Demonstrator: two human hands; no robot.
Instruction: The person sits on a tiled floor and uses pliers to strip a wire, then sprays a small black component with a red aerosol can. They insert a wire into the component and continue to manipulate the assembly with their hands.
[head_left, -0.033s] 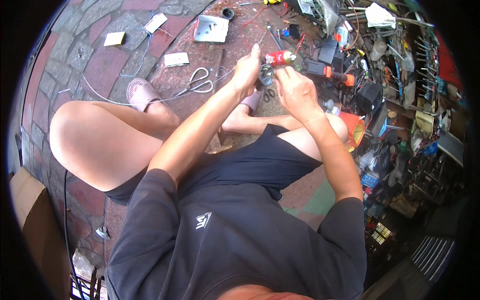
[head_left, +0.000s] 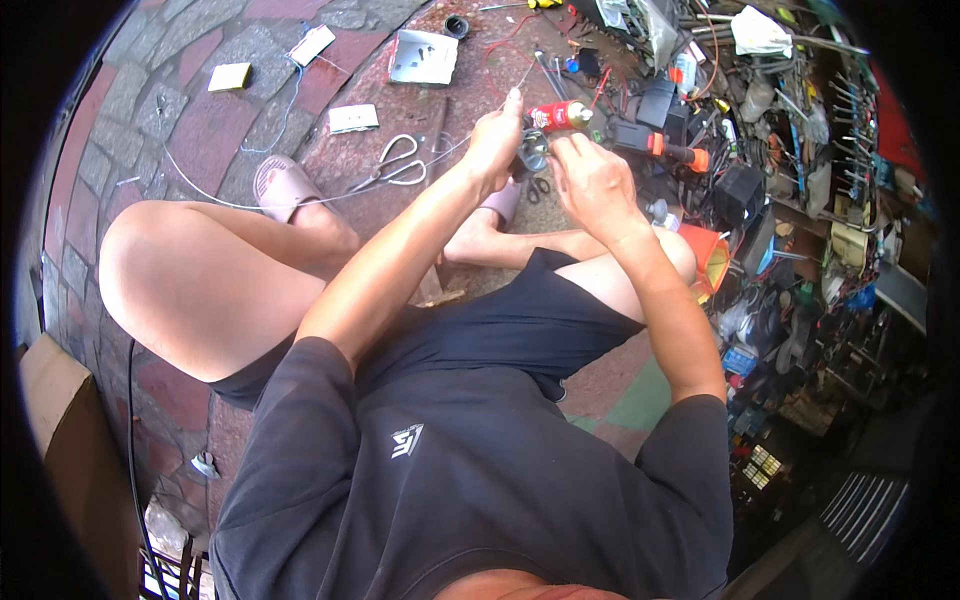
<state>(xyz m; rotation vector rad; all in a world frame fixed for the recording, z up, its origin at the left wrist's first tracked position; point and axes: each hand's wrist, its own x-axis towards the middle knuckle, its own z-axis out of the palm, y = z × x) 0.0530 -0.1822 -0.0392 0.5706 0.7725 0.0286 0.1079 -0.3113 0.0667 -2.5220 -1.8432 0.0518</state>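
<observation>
My left hand (head_left: 493, 148) is closed around a small round, dark-edged part with a shiny metallic face (head_left: 534, 152); its exact kind is unclear. The left thumb points up and away from me. My right hand (head_left: 597, 182) comes in from the right, its fingers bent together at the right edge of that part. Whether they pinch something small there is hidden. Just beyond both hands lies a red can (head_left: 552, 116) with a pale gold end. A thin whitish cable (head_left: 330, 199) runs from the left across the ground toward my left hand.
Large-handled scissors (head_left: 395, 165) lie left of my hands, and small dark scissors (head_left: 538, 190) just below them. Farther off are a white open box (head_left: 422, 58) and a flat white packet (head_left: 353, 119). A black-and-orange tool (head_left: 655, 143) and dense clutter fill the right side.
</observation>
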